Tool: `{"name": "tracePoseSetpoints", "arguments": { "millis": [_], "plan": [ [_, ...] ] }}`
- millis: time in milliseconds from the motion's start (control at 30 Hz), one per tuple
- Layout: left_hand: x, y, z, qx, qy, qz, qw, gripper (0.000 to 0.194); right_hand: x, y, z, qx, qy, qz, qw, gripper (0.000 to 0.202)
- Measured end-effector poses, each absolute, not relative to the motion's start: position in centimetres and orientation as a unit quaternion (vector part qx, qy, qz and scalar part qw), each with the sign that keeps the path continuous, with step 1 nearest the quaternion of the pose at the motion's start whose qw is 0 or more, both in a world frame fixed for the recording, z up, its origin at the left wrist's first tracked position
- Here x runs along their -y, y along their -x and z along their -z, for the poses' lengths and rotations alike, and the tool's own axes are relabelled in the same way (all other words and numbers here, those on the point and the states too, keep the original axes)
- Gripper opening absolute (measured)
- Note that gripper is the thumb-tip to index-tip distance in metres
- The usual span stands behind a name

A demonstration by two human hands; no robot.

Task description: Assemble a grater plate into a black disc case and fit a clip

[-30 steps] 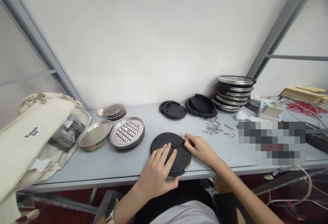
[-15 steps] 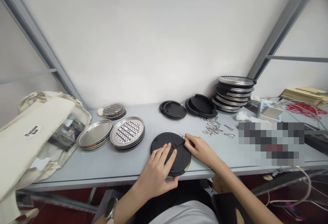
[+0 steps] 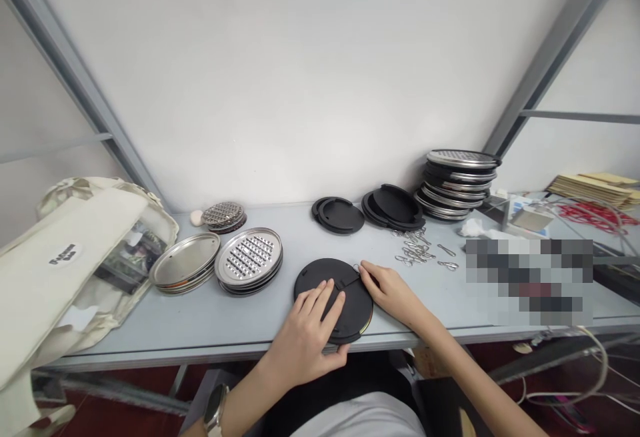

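Note:
A round black disc lies at the table's front edge, with a thin coloured rim showing at its lower right. My left hand rests on it, fingers spread over the top and thumb at the near edge; it holds the disc down. At the disc's upper right edge, my right hand has its fingers closed by a small wire loop; what they pinch is too small to make out. Small metal clips lie in a loose pile beyond my right hand.
Grater discs and plain metal discs are stacked left of centre. Black round holders lie behind, near a tall disc stack. A cream bag occupies the left end; cables and a blurred patch are at right.
My right hand's fingers have shifted slightly at the disc's edge and lie a little flatter. My left hand and the disc have stayed in place.

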State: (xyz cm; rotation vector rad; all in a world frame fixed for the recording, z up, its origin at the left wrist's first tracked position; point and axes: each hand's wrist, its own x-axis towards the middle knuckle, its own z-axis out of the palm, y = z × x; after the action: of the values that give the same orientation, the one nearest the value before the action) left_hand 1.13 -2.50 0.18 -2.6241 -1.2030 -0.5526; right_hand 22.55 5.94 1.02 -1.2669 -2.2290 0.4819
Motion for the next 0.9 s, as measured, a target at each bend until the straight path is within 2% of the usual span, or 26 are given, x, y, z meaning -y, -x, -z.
{"name": "tracePoseSetpoints", "arguments": {
  "millis": [200,500,900],
  "plan": [
    [2.54,-1.15,-0.25,0.408,0.888,0.189,0.097,0.07,-5.91,-22.49,-1.17,0.819,0.466,-0.191,0.276,0.033],
    [2.5,-1.11,-0.18,0.407,0.888,0.192,0.091,0.069,-5.84,-22.43,-0.95,0.816,0.458,-0.217,0.276,0.021],
    [2.43,-1.1,-0.13,0.406,0.888,0.197,0.09,0.069,-6.11,-22.58,-0.84,0.825,0.464,-0.179,0.266,0.024]
  ]
}}
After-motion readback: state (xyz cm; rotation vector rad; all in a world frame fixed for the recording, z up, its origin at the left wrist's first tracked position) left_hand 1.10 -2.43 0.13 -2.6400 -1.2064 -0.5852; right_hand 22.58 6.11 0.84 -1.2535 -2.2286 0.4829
